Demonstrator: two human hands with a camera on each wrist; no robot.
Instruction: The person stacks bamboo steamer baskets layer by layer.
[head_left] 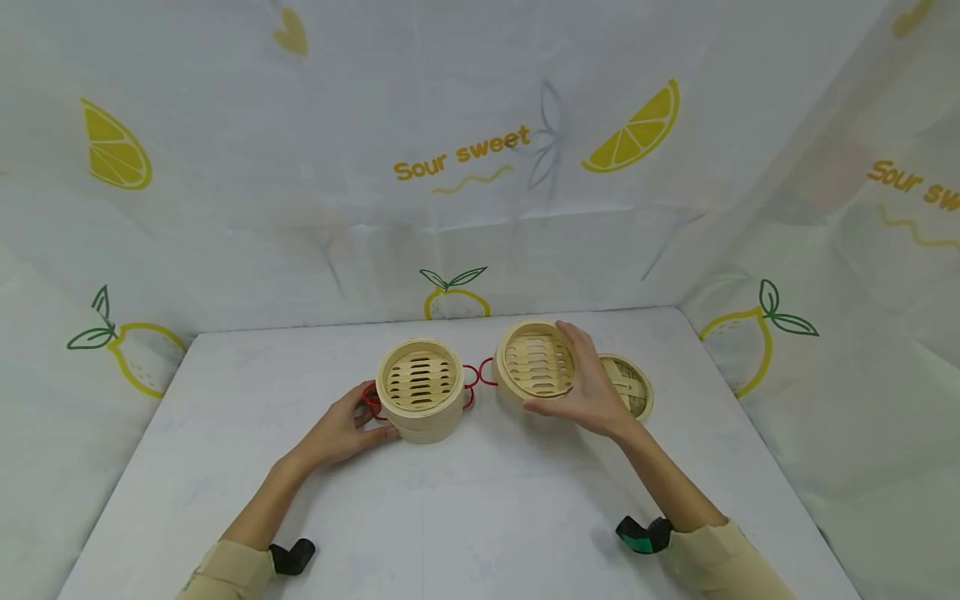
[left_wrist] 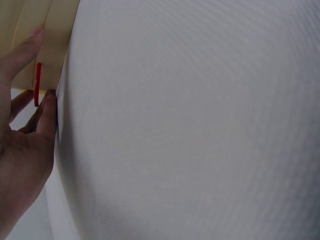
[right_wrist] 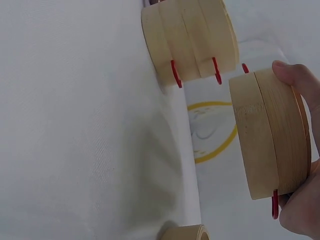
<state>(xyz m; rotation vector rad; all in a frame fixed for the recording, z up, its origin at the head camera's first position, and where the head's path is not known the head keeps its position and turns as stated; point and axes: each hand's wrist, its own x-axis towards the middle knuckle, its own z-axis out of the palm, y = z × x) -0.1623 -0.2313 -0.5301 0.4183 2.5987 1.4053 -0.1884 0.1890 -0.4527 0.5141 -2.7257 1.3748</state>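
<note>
Fingers of the right hand (head_left: 590, 395) curl round a raised basket (right_wrist: 272, 132), the left hand (head_left: 341, 431) clasps the steamer stack (head_left: 431, 419): apparently mid-transfer, wanting level handling.

2-tier bamboo steamer (head_left: 431, 422), upright, sep. basket (head_left: 536, 367) at R, tilted, aloft

A steamer stack (head_left: 431, 425) stands on the table (head_left: 450, 525), a left hand (head_left: 347, 429) at its left side; to its right, a right hand (head_left: 596, 398) holds a steamer basket (head_left: 508, 390) above the table, a lid (head_left: 632, 387) lying farther right.
</note>
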